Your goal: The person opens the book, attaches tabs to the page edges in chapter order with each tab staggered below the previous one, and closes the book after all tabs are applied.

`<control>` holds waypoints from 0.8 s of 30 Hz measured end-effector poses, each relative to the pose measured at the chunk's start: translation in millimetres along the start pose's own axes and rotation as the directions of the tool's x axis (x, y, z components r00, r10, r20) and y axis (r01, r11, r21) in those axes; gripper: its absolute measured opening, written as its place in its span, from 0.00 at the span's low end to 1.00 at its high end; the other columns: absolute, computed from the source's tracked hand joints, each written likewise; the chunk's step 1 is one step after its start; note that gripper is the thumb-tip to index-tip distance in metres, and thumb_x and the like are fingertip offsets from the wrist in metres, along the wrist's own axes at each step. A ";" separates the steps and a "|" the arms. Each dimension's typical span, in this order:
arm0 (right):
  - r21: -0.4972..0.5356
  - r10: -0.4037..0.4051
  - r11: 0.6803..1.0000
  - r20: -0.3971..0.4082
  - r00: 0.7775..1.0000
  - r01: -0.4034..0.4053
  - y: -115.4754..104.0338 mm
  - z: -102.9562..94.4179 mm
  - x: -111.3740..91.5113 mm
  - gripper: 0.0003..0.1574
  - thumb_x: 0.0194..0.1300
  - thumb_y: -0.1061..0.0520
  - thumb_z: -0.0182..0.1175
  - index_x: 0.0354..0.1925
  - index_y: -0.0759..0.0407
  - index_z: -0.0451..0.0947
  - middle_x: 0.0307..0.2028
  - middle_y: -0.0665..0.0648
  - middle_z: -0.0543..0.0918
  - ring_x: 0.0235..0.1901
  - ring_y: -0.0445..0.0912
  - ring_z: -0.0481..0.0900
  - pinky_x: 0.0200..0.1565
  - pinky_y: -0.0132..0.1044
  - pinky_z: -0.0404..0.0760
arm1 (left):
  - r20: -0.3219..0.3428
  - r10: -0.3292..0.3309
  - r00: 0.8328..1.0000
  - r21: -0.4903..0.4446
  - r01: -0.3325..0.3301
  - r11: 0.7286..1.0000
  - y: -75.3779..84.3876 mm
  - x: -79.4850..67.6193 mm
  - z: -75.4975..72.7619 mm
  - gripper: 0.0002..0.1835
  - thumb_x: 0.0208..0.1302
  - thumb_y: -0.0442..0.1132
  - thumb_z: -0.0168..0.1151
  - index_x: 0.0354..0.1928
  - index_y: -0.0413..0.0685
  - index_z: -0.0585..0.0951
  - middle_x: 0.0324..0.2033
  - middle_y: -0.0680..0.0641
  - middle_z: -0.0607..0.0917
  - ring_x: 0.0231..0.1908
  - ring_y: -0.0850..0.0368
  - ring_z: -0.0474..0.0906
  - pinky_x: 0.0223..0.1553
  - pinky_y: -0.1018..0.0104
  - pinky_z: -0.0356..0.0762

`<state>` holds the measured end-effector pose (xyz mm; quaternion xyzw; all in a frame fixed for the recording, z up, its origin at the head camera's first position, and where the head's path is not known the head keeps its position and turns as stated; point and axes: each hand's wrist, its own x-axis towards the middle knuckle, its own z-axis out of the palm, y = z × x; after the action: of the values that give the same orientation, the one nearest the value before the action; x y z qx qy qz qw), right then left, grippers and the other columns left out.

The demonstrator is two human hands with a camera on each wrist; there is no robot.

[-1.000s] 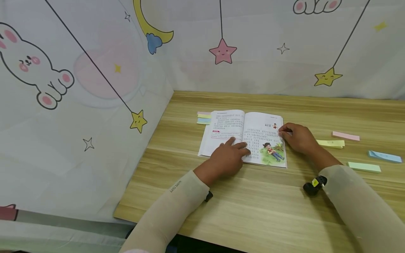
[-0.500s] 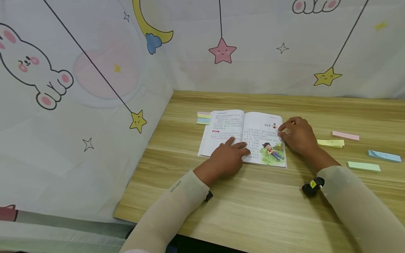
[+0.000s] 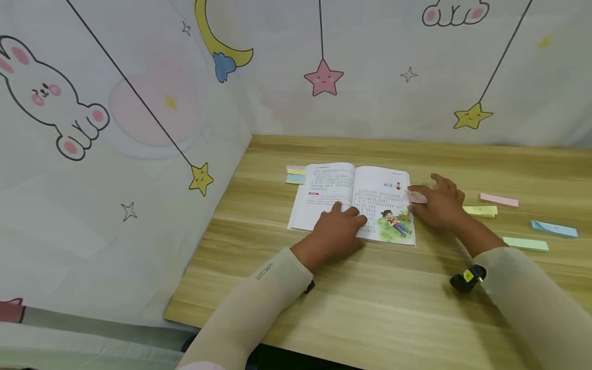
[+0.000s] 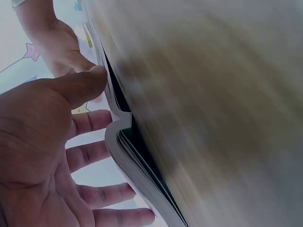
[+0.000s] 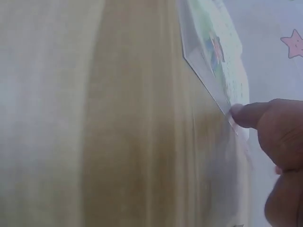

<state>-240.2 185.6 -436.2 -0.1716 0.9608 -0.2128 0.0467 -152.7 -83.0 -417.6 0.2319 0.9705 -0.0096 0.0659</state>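
1. Head view, change: a pink tab [image 3: 418, 198] now shows past the right page edge of the book [image 3: 307, 215], which lies spread on the table [image 3: 370, 303]; half a second ago it was not visible there. The right hand [image 3: 438, 204], earlier bunched at that edge, has loosened, fingers apart, touching the tab.
2. Head view, left hand [image 3: 336, 231]: relaxed fingers rest across the lower pages, as before.
3. Head view, surroundings: wood-grain tabletop; pink [image 3: 499, 200], yellow [image 3: 482, 211], blue [image 3: 555, 229] and green [image 3: 525, 244] paper strips right of the book; pale walls [image 3: 277, 110] printed with stars.
4. Left wrist view: shows the spine [image 4: 124, 119], hidden from above; thumb contact unclear.
5. Right wrist view: shows a fingertip [image 5: 238, 115] at the page edge; tab blurred.
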 end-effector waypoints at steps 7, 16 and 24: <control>0.093 0.032 0.996 -0.281 0.959 -0.006 -8.0 -8.6 -31.3 0.26 0.64 0.49 0.58 0.56 0.60 0.73 0.64 0.69 0.59 0.64 0.70 0.47 0.55 0.67 0.43 | -0.048 0.018 0.999 0.078 -0.014 0.997 3.7 4.4 0.4 0.26 0.57 0.63 0.59 0.55 0.65 0.75 0.45 0.56 0.74 0.43 0.48 0.68 0.29 0.55 0.74; 0.010 -0.007 1.000 -0.045 0.999 0.007 -10.4 -16.5 -68.2 0.18 0.68 0.50 0.54 0.44 0.61 0.81 0.47 0.66 0.79 0.49 0.63 0.73 0.44 0.60 0.70 | -0.021 0.021 1.000 0.031 -0.020 0.999 -5.0 7.2 -2.0 0.21 0.62 0.61 0.56 0.55 0.66 0.76 0.52 0.58 0.74 0.54 0.47 0.67 0.39 0.55 0.75; -0.067 -0.395 0.917 -0.015 0.918 0.394 -21.2 12.9 -70.3 0.18 0.61 0.54 0.62 0.48 0.60 0.80 0.50 0.56 0.79 0.54 0.55 0.71 0.54 0.51 0.66 | -0.048 -0.057 0.997 -0.020 0.057 0.998 -2.8 9.1 2.4 0.21 0.65 0.50 0.50 0.60 0.58 0.70 0.49 0.58 0.77 0.48 0.54 0.71 0.36 0.57 0.75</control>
<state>-165.7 187.1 -437.7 -0.3600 0.9132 -0.1901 -0.0163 -161.7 -81.5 -421.2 0.2037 0.9780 0.0032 0.0440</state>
